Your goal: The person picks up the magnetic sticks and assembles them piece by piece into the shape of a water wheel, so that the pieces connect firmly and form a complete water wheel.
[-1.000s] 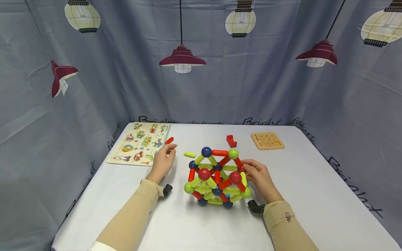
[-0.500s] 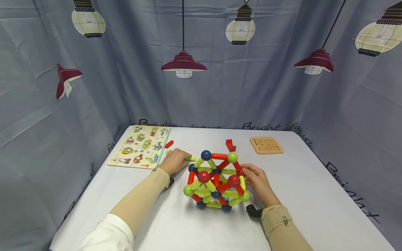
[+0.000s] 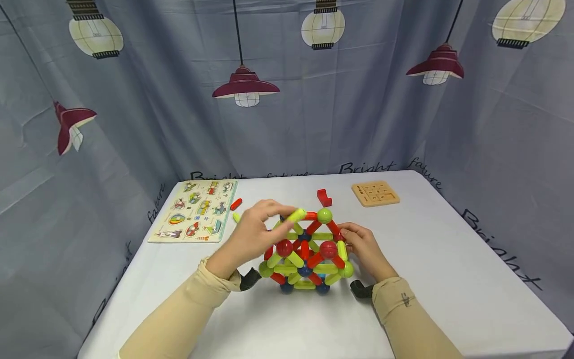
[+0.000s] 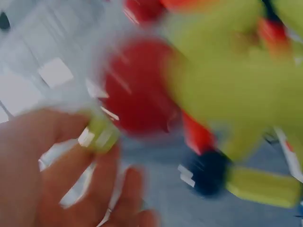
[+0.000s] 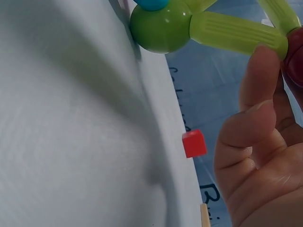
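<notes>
A structure of magnetic rods and balls (image 3: 305, 269), in yellow-green, red and dark blue, stands on the table in the head view. My left hand (image 3: 253, 234) pinches a loose yellow-green magnetic rod (image 3: 297, 215) between thumb and fingers, over the structure's upper left. In the blurred left wrist view, the rod's end (image 4: 100, 135) shows close to a red ball (image 4: 142, 87). At the structure's right side, my right hand (image 3: 362, 248) holds it by a red ball. The right wrist view has its fingertips at a yellow-green rod (image 5: 236, 34) and that dark red ball (image 5: 296, 56).
A picture puzzle board (image 3: 193, 212) lies at the back left, beside a red rod (image 3: 236, 204) and another yellow-green rod (image 3: 236, 217). Behind the structure sits a red block (image 3: 324, 198). A wooden number board (image 3: 375, 194) lies at the back right of the white table (image 3: 448, 279).
My left hand has reached to the loose rods, taken a yellow-green one and lifted it rightward over the structure. The right hand keeps its place. The head view has shifted slightly.
</notes>
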The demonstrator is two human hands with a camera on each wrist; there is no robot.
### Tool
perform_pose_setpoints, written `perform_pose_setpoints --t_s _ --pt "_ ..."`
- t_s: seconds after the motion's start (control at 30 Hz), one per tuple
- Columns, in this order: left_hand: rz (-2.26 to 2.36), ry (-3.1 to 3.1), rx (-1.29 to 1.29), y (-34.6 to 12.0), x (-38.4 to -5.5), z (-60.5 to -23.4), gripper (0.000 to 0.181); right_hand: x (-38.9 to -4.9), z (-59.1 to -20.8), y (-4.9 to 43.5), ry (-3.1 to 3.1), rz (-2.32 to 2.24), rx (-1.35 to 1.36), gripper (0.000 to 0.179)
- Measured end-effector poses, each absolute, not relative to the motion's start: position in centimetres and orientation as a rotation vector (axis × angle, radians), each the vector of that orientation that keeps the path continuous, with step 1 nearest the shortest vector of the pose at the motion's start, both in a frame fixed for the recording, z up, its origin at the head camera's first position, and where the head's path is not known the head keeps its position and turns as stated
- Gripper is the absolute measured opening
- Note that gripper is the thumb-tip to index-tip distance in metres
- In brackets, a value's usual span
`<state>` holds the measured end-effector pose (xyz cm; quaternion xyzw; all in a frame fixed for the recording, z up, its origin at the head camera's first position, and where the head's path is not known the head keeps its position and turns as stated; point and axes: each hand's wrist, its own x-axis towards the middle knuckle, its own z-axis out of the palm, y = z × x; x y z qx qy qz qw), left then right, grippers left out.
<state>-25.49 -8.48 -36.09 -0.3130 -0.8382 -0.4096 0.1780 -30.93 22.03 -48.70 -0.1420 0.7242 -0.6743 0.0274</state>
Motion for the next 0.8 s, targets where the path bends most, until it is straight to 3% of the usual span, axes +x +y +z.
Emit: perform_pose_setpoints --t_s 0.1,0.23,0.37,0.8 --pt "-0.997 -2.482 -1.068 -7.4 -23.6 -35.0 0.023 -31.1 -48.3 22.2 2.255 -2.072 -0.437 0.035" --pt "-0.848 -2.561 -1.125 -6.7 -22.9 -35.1 0.020 -31.0 -48.2 22.3 2.247 -2.063 -0.448 0.036" --pt "-0.754 -2.537 -1.189 -6.2 -22.8 -35.4 0.031 -30.9 -48.3 22.3 2.239 -2.076 -0.437 0.034" --pt "-0.439 -2.469 -1.185 -4.6 -22.5 -35.6 0.023 -30.8 -48.2 22.4 2.259 -2.057 -0.461 0.035"
